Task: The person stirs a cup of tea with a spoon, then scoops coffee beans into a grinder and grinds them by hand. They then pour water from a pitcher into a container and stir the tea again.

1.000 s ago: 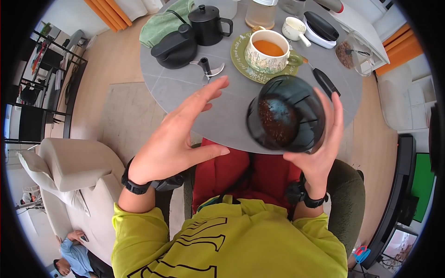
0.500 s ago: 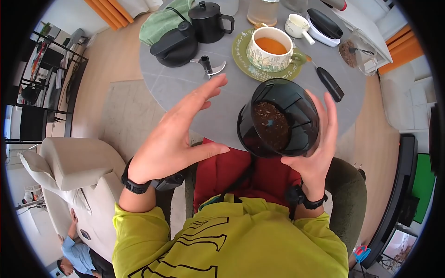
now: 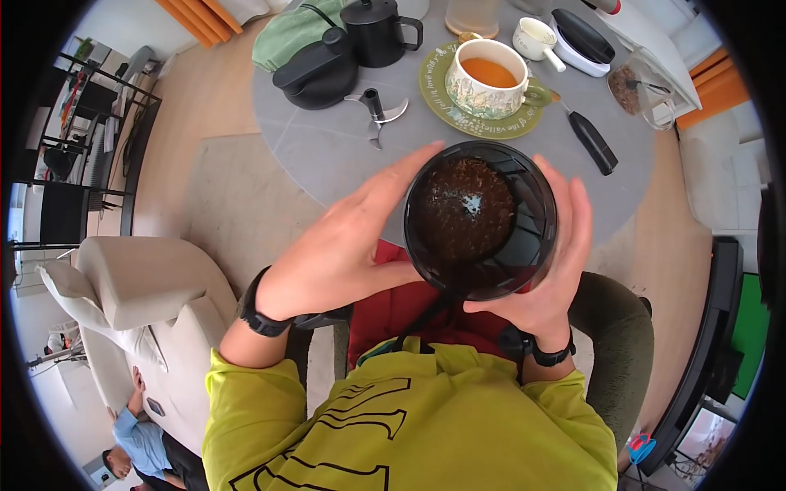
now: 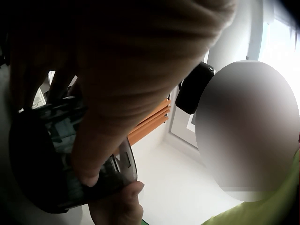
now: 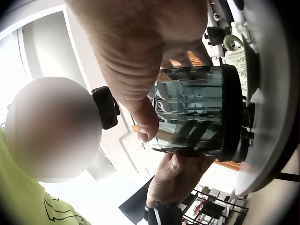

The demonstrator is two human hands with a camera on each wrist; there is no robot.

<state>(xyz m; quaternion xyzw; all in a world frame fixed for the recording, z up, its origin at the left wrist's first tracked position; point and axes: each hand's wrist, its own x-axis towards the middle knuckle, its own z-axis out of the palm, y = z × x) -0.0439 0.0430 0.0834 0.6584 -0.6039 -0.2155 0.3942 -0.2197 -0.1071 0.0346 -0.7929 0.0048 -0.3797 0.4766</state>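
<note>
Change first: the left hand [image 3: 344, 245] hung apart from the container [image 3: 534, 221] half a second ago, and now we have it in contact, thumb and fingers spread either side of the wall. Right hand [image 3: 561, 278] grips the other side, fingers round the back, thumb low near the rim. The mouth was tipped to our left; it now faces up toward the head camera. We read that as a shift from one-handed to two-handed handling, so probably steadier control of the contents. Container is up in the air over the lap and the near edge of the table [image 3: 315, 151], nearer us than the cup [image 3: 485, 86]. Looks: smoky see-through wall, dark rim, ridges inside, black band at the base. Inside, dark brown grainy stuff [image 3: 458, 204], loose-looking, with a bright glint mid-heap; what exactly it is, we can't tell
</note>
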